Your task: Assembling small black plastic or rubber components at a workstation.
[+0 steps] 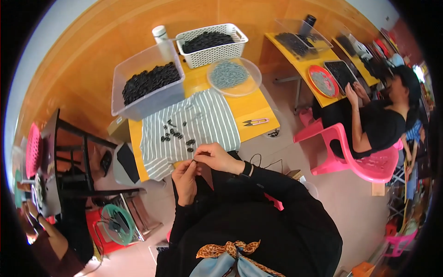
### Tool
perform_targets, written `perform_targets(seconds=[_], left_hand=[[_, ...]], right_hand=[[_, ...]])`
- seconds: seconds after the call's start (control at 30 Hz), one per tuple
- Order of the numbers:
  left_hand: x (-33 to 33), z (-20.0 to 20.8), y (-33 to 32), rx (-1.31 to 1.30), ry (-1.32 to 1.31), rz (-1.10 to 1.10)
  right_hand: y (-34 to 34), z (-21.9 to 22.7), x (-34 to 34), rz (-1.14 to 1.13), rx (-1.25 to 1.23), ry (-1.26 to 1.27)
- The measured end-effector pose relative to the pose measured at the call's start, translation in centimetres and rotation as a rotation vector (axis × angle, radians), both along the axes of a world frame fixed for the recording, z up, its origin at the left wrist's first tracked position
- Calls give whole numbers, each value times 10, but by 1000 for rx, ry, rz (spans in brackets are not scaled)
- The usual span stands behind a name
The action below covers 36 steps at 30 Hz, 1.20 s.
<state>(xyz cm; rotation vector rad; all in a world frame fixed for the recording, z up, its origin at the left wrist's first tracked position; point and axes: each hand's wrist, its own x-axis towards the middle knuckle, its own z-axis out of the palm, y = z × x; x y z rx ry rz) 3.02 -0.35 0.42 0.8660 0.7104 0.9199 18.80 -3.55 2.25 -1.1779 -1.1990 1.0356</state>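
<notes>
My left hand (185, 179) and my right hand (216, 158) meet at the near edge of the table, over my lap. The fingertips of both are pinched together, and what lies between them is too small to make out. Just beyond them, a grey-and-white striped cloth (214, 115) covers part of the yellow table (258, 104). Several small black oval pieces (171, 134) lie scattered on this cloth, the closest near my right hand. To the right of the cloth rest pink-handled thread snips (256, 122).
A see-through bin (157, 99) and a white perforated basket (212, 56) hold black pieces. Small grey pieces fill a round see-through tray (254, 76). A white bottle (159, 34) stands behind. On the right, another person works from a pink chair (337, 138); another person's arm shows lower left.
</notes>
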Motion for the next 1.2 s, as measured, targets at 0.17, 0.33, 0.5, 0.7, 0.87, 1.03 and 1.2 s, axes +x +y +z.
perform_targets(seconds=[0.17,0.33,0.5,0.7,0.87,1.03,1.2], left_hand=[[-3,12,16,7,64,-17],[-9,23,29,112,67,27],[-9,13,45,308,337,136],[-7,-5,62,1340,1230,208],[8,-8,55,1325,1182,168],[7,-10,56,1177,1154,288],[0,-12,52,1173,1140,291]], right_hand=[[40,-13,43,-265,189,-551],[90,-25,55,-313,90,-954],[102,-37,52,-340,107,-1023],[112,-39,40,-324,82,-954],[112,-50,57,-369,7,-967],[107,-32,48,-328,-41,-1085],[110,-32,41,-268,-7,-1140]])
